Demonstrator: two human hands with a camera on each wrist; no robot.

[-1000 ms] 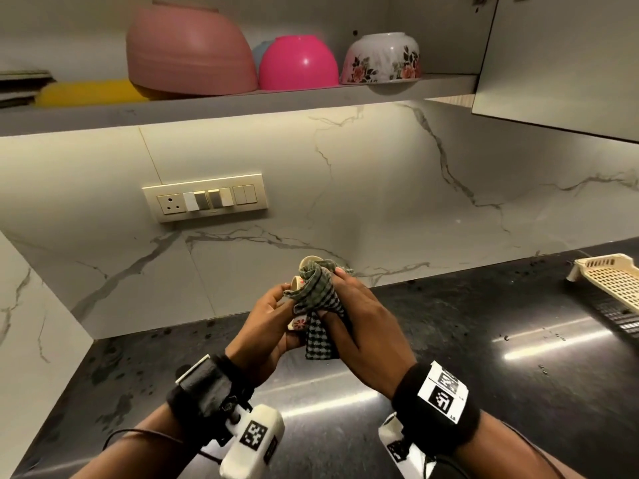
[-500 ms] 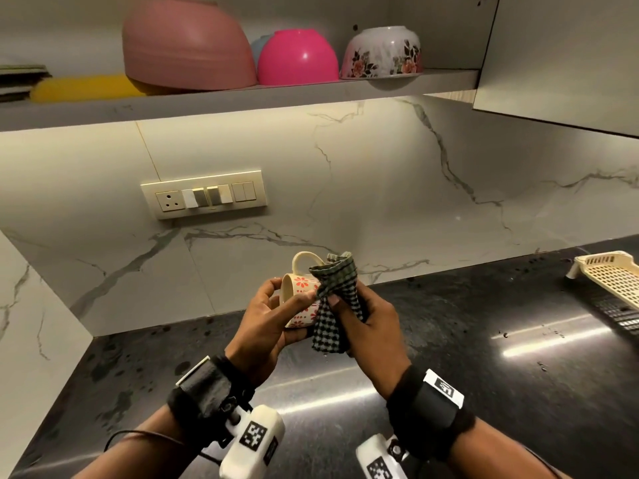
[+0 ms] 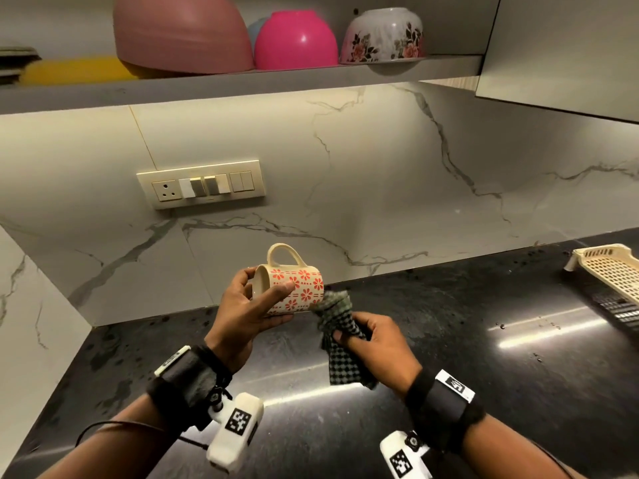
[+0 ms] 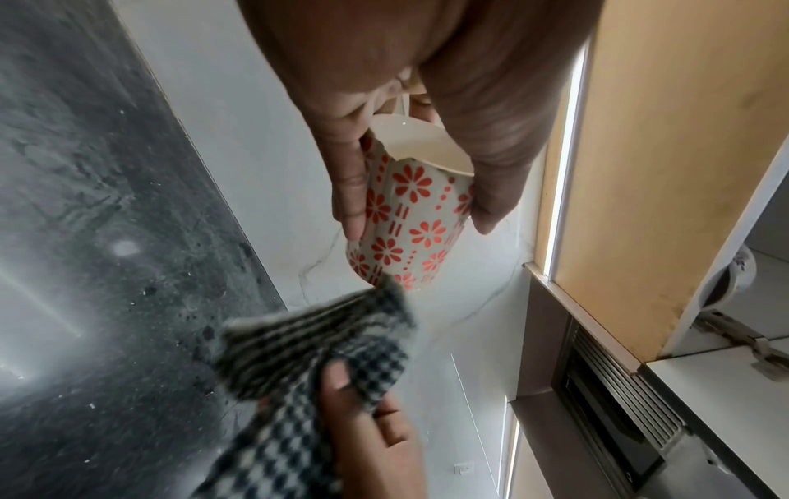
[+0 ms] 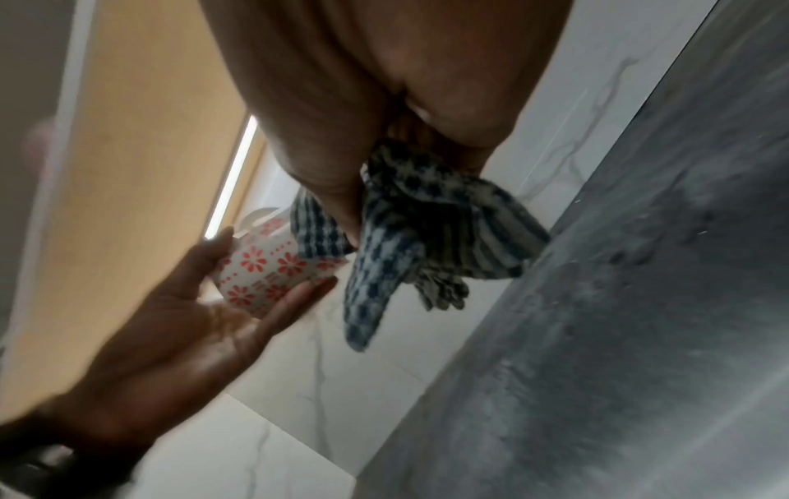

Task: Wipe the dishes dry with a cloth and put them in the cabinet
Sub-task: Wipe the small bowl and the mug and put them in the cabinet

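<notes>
Head view, mug: We hold the flowered mug on its side in our left hand, handle up, over the black countertop by the marble wall.
Head view, cloth: Our right hand pinches the checked cloth. Its bunched tip sits at the mug's base, and we cannot tell whether it touches.
Head view, next hold: We judge the free handle the surest grip for the lift to the cabinet shelf.
Left wrist view, grip: Our left fingers clasp opposite sides of the mug wall, rim toward the palm.
Left wrist view, handling: We judge it glazed ceramic: stiff, light enough for one hand, slick if damp, breakable over stone.
Right wrist view, grip: The picture is blurred, yet our right fingers show curled round the wadded cloth.
Right wrist view, handling: The cloth hangs soft and limp, so we judge it best gripped bunched.
</notes>
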